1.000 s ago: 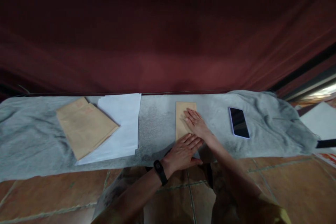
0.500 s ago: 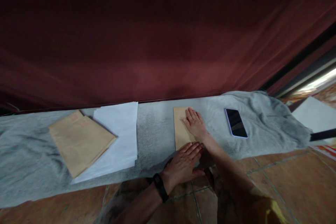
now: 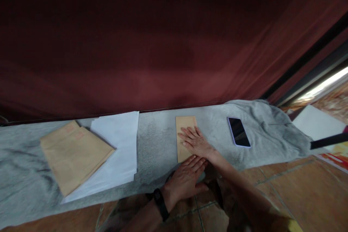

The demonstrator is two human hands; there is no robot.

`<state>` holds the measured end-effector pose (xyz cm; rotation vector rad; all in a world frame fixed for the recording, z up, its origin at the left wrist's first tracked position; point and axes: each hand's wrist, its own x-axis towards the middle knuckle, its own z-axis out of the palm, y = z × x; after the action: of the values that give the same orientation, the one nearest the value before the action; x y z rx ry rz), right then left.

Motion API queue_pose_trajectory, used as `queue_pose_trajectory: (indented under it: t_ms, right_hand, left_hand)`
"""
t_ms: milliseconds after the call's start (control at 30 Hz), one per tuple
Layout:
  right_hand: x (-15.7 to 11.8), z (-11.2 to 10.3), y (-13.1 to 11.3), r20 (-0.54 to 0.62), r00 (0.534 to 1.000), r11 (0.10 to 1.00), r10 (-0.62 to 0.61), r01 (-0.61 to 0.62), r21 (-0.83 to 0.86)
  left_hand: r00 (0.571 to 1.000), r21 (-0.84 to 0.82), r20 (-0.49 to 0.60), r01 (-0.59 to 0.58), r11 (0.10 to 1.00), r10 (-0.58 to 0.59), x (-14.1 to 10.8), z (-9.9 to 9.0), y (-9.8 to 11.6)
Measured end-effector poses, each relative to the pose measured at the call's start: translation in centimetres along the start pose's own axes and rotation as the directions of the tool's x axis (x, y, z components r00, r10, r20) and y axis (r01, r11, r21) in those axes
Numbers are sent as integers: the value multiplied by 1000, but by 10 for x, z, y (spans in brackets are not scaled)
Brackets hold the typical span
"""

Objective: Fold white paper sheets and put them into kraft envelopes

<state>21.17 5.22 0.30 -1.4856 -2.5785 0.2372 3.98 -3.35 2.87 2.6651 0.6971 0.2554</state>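
- We've R hand flat on brown envelope, fingers spread
- Our L hand also flat, fingers extended over env.'s near end
- Env. lies on grey cloth btwn white paper sheets & smartphone

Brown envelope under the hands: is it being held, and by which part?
Nothing looks gripped: the right hand lies spread over the middle of the brown envelope, and the left hand lies across its near end.

I've got a black-screened, lilac-edged rectangular phone at 4 o'clock, dark red fabric at 12, orange-brown floor tiles 4 through 7.
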Motion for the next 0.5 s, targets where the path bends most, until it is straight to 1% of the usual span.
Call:
queue_pose_trajectory:
  t_ms: [167,267,400,500]
  right_hand:
    - [-12,-10,-3,88,991,988,-102,90,125]
    - [-20,-15,-7,145,979,968,-144,109,227]
    - [-31,-20,-14,192,966,929,-175,97,357]
    - [-39,-21,-17,183,966,907,-185,96,411]
  left_hand:
    - [1000,-80,20,11,997,-9,-1,4,0]
    - [997,-141,71,38,989,-28,-1,4,-1]
    - [992,-238,123,41,970,-12,-2,-4,-4]
    - [991,-310,135,25,951,18,-1,-12,-7]
